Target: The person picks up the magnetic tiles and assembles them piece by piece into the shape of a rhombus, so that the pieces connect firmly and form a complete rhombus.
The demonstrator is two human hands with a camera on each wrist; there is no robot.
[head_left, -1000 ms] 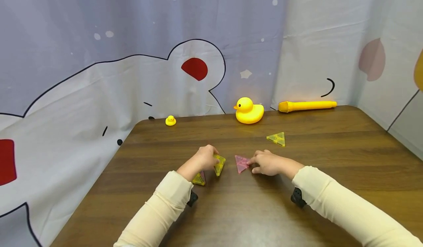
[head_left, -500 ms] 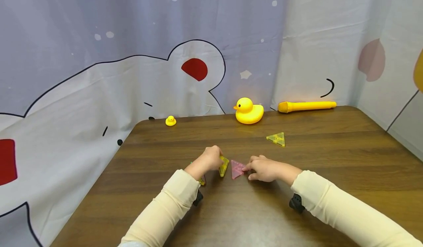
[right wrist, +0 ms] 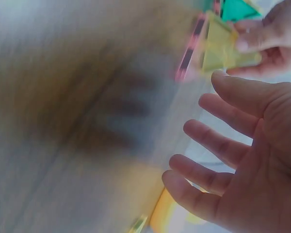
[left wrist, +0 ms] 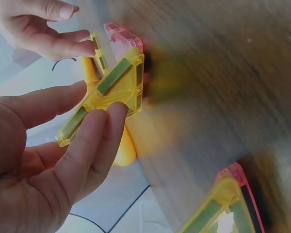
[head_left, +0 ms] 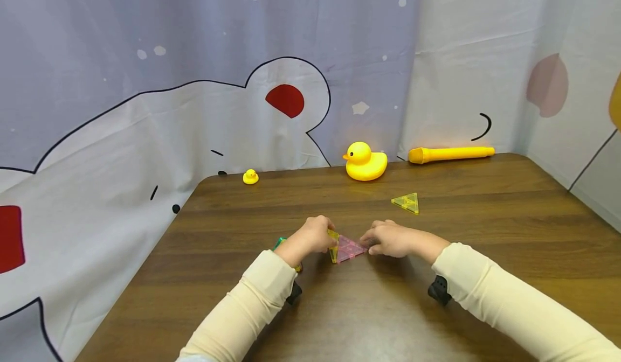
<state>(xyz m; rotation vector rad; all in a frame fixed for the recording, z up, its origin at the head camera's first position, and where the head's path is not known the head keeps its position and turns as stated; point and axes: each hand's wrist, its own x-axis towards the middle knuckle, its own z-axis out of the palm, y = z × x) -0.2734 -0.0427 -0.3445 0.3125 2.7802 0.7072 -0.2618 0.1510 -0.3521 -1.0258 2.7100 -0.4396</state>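
Observation:
My left hand [head_left: 314,236] pinches a yellow triangular magnetic tile [left wrist: 117,85] between thumb and fingers and holds it tilted up from the tabletop. Against that tile's edge lies a pink triangular magnetic tile [head_left: 349,249], flat on the table in the head view. My right hand [head_left: 392,239] hovers just right of the pink tile; in the right wrist view its fingers [right wrist: 218,141] are spread and hold nothing. Partly hidden under my left wrist are a green tile [head_left: 280,242] and a yellow tile [left wrist: 211,213] with a pink one beneath or beside it.
Another yellow triangular tile [head_left: 407,203] lies farther back on the brown wooden table [head_left: 509,227]. Along the back edge stand a small yellow duck [head_left: 250,177], a larger duck [head_left: 366,162] and a yellow microphone-shaped toy [head_left: 451,155]. A printed curtain [head_left: 194,39] hangs behind.
My left hand has moved right with the yellow tile. The pink tile has shifted left and now meets it. My right hand, which touched the pink tile, has let go.

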